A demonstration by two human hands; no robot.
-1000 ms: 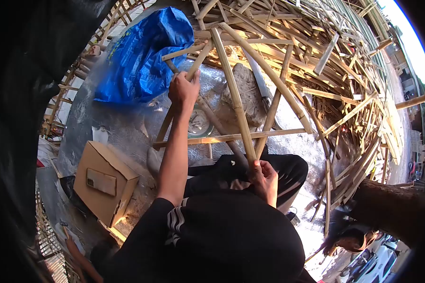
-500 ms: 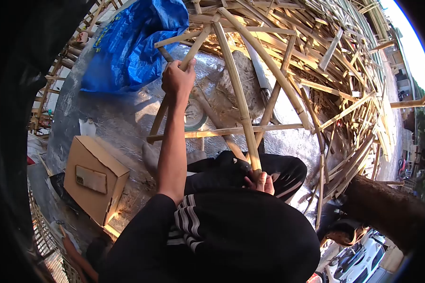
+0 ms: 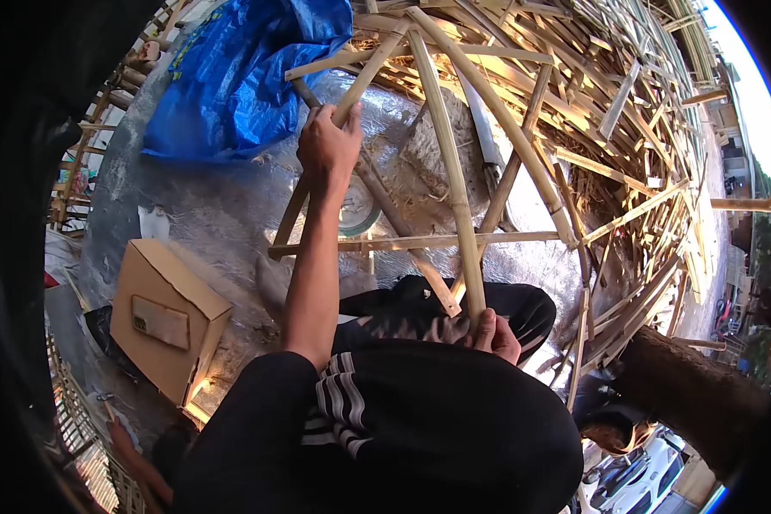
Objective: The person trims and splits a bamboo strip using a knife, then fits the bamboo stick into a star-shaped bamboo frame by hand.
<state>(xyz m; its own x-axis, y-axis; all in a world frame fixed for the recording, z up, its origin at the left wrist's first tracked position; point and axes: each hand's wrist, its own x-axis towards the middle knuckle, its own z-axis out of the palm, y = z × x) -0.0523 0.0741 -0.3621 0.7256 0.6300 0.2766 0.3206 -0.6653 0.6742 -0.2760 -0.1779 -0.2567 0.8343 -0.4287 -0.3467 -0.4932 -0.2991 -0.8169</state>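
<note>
A bamboo frame (image 3: 527,154) of several poles, joined near the top and crossed by thinner bars, stands in front of my lap. My left hand (image 3: 329,141) is wrapped around one of its slanting poles on the left side. Lower down, my right hand (image 3: 495,334) pinches the bottom end of a long bamboo pole (image 3: 451,163), which runs up toward the top joint. A horizontal bar (image 3: 420,242) passes across the lower part of the frame. Behind the poles lie a rough block (image 3: 437,150) and a large blade (image 3: 478,120).
A blue tarp (image 3: 223,94) lies at the upper left. A cardboard box (image 3: 167,317) sits at the lower left, with a phone-like rectangle on top. Piled bamboo strips (image 3: 625,128) fill the right. A thick log (image 3: 698,390) is at the lower right. Another person's arm (image 3: 137,458) shows at lower left.
The lower end of the long pole and my right hand have shifted slightly right. The frame's top has moved a little right and down, my left hand still on its pole.
</note>
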